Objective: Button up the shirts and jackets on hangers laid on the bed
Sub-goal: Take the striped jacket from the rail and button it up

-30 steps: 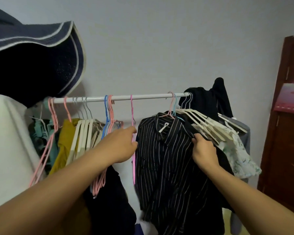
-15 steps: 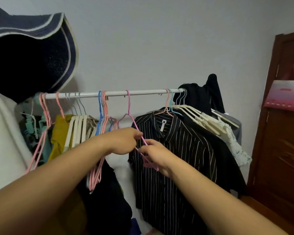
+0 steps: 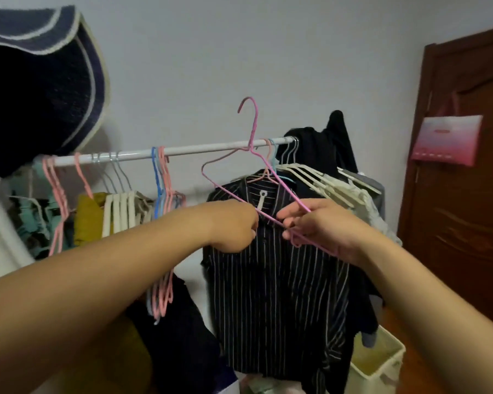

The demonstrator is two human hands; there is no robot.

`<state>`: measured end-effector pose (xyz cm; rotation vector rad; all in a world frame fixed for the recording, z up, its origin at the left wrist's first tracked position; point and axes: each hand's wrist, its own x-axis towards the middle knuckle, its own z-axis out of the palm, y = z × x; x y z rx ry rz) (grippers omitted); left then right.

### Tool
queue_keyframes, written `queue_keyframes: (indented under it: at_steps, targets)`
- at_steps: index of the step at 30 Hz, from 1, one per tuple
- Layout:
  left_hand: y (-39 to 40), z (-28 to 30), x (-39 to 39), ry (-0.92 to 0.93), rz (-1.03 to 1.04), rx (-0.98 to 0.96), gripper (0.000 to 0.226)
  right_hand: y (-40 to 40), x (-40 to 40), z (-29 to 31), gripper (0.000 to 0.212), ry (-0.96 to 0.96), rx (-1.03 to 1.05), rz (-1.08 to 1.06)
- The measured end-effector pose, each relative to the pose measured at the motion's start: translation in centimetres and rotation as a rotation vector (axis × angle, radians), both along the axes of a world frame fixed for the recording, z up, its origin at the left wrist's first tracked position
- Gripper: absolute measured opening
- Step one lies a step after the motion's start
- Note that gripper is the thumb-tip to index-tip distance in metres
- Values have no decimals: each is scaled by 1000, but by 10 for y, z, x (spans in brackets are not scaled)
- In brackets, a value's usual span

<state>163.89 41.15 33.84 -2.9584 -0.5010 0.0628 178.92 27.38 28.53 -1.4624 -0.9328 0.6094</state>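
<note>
Both my hands pinch one empty pink wire hanger (image 3: 251, 166) — left hand (image 3: 234, 226), right hand (image 3: 319, 226) — hook clear of the rail (image 3: 182, 150), ready for dressing; striped shirt (image 3: 276, 274) hangs behind.

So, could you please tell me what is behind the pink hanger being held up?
Behind the pink hanger are the white rail and a striped shirt. Both hands cover the hanger's lower bar.

No legible text anywhere.
</note>
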Motion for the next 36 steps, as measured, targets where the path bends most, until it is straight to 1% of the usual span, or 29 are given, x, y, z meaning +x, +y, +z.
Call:
queue_keyframes:
  at_steps: [2,4,6,8,10,12,13,14,15,16,18,20,21,23,26,28,30,32,34,36]
  targets:
    - [-28,-2,25,66,-101,41,33,-42,5,-17,29,11,-33,-28]
    - [-66,-6,49,93,-214,56,35,-97,5,-40,31,27,-52,-85]
    - [-114,-18,68,76,-318,45,36,-165,-1,-67,29,78,-47,-165]
    - [-169,-43,79,-6,-433,-21,31,-241,-18,-97,27,126,-48,-265]
    - [-242,-86,84,-165,-595,-206,18,-330,-52,-136,26,183,-52,-398]
    - [-333,-146,78,-319,-736,-487,12,-425,-107,-178,24,275,-54,-577]
    - [-380,-178,68,-350,-792,-604,13,-470,-141,-200,23,316,-68,-687]
    - [-429,-213,54,-337,-849,-690,16,-512,-179,-223,22,364,-80,-809]
    - [-479,-248,35,-267,-906,-756,18,-553,-220,-246,23,414,-78,-940]
    - [-525,-283,15,-152,-962,-791,20,-589,-262,-272,24,469,-55,-1072]
    - [-605,-351,-29,158,-1073,-758,24,-641,-350,-326,26,609,17,-1341]
    - [-669,-411,-78,501,-1201,-598,36,-669,-437,-381,26,765,123,-1605]
    - [-687,-431,-97,637,-1251,-509,41,-673,-470,-401,24,823,168,-1716]
    - [-728,-467,-143,856,-1377,-373,44,-676,-540,-436,20,956,250,-1996]
    - [-772,-503,-204,1040,-1499,-291,39,-662,-635,-474,10,1143,348,-2352]
    - [-794,-519,-238,1153,-1593,-242,37,-641,-689,-491,18,1224,382,-2518]
    - [-814,-532,-268,1254,-1657,-199,36,-616,-732,-496,20,1288,467,-2690]
    - [-831,-538,-292,1295,-1699,-149,36,-592,-767,-494,23,1353,559,-2836]
    - [-846,-531,-319,1313,-1738,-126,34,-575,-800,-482,26,1406,596,-2958]
    - [-859,-518,-350,1330,-1778,-126,33,-569,-832,-469,28,1355,611,-3093]
